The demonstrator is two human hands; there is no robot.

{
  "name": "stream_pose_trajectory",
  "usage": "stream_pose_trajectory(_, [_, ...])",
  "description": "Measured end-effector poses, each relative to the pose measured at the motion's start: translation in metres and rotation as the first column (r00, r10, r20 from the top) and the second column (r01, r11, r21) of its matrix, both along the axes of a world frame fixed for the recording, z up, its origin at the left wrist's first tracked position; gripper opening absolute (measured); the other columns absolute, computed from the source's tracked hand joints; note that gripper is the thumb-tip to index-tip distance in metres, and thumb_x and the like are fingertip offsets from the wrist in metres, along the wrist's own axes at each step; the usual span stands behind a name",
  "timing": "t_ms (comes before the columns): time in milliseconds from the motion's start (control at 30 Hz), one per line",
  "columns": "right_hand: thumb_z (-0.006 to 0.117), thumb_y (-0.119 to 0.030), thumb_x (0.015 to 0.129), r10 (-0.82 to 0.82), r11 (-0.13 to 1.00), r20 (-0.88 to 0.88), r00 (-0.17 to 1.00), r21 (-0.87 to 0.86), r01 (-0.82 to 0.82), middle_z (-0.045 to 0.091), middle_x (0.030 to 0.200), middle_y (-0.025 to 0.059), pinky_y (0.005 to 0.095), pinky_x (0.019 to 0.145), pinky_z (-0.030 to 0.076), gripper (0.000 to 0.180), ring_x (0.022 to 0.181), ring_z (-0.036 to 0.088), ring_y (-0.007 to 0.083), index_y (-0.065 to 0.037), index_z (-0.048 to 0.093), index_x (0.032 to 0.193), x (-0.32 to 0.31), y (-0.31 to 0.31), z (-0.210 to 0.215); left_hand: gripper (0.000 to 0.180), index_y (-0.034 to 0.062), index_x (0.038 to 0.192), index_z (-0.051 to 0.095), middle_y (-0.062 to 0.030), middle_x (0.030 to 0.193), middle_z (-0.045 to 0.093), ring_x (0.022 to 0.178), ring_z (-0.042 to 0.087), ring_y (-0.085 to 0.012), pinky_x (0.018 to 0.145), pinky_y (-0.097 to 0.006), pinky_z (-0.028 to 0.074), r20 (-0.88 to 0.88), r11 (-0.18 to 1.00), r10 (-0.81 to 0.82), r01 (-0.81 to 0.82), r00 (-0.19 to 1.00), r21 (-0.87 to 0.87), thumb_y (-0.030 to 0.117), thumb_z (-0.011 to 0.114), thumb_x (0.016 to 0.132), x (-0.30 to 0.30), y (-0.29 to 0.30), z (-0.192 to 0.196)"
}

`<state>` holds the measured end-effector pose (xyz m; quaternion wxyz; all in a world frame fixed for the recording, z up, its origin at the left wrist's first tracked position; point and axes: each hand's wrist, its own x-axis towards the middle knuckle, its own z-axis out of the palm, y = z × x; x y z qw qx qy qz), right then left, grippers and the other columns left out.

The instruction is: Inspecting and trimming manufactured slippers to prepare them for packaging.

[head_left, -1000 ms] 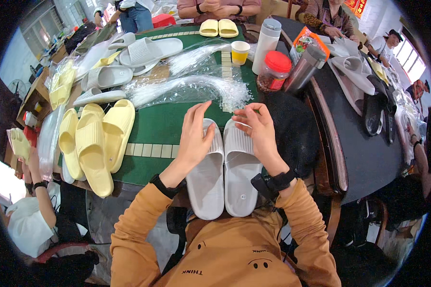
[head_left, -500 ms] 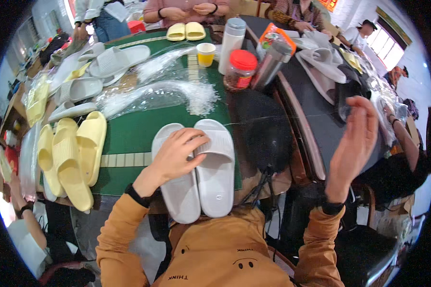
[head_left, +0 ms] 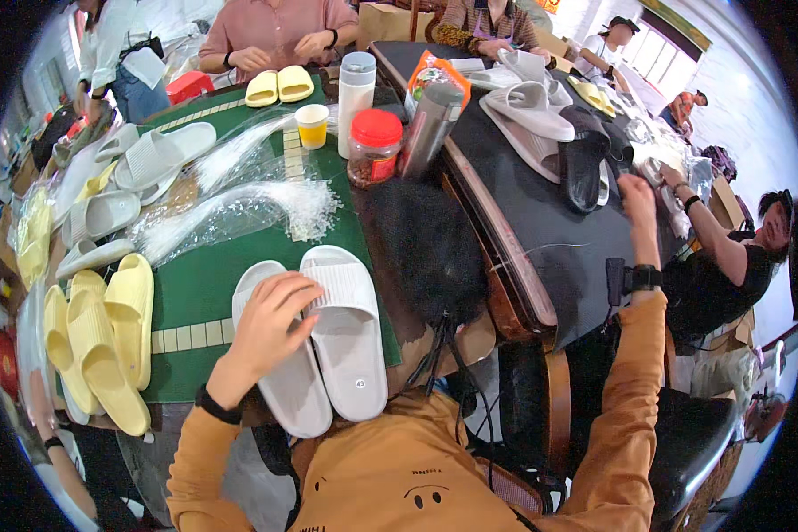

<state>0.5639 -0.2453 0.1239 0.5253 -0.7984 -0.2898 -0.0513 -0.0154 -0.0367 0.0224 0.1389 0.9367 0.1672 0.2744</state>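
A pair of light grey slide slippers (head_left: 350, 341) lies side by side at the near table edge, against my front. My left hand (head_left: 270, 332) curls over the strap of the left slipper, fingertips reaching toward the right one's strap. My right arm stretches out to the far right. My right hand (head_left: 640, 202) is beside black slippers (head_left: 585, 164) on the dark table; its fingers are too small and partly turned away to tell what they hold, if anything. Just beyond the black slippers lie light grey slippers (head_left: 532, 115).
Yellow slippers (head_left: 106, 332) and grey slippers (head_left: 106, 213) lie to the left. White plastic fasteners (head_left: 310, 208) spill from clear bags. A paper cup (head_left: 312, 129), white bottle (head_left: 356, 97), red-lidded jar (head_left: 375, 151) and steel flask (head_left: 430, 129) stand ahead. Co-workers sit around the tables.
My right hand has moved from above the dark table's near side out toward the black slippers. The view has turned to the right. My left hand stays on the grey slippers.
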Motion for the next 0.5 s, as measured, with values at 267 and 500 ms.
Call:
stream_pose_trajectory(267, [0.067, -0.057, 0.084, -0.069, 0.881, 0.272, 0.96, -0.434, 0.186, 0.055, 0.06, 0.0047, 0.0318, 0.045, 0.036, 0.059, 0.048, 0.051, 0.0144, 0.002, 0.065, 0.082, 0.045, 0.039, -0.06, 0.029, 0.0048, 0.102, 0.069, -0.0126, 0.103, 0.061, 0.094, 0.06, -0.0326, 0.084, -0.042, 0.049, 0.094, 0.977, 0.213, -0.214, 0.972, -0.001, -0.001, 0.07, 0.074, -0.034, -0.069, 0.013])
stream_pose_trajectory(500, [0.058, -0.012, 0.092, 0.197, 0.968, -0.343, 0.918, -0.079, -0.237, 0.06, 0.103, -0.0003, 0.0181, 0.054, 0.03, 0.047, 0.059, 0.036, 0.006, -0.004, 0.053, 0.138, -0.001, 0.016, -0.034, 0.052, 0.0163, 0.131, 0.059, -0.019, 0.124, 0.052, 0.106, 0.054, -0.0373, 0.088, -0.046, 0.048, -0.143, 0.941, 0.329, -0.337, 0.934, -0.036, 0.018, 0.073, 0.08, -0.038, -0.093, -0.012])
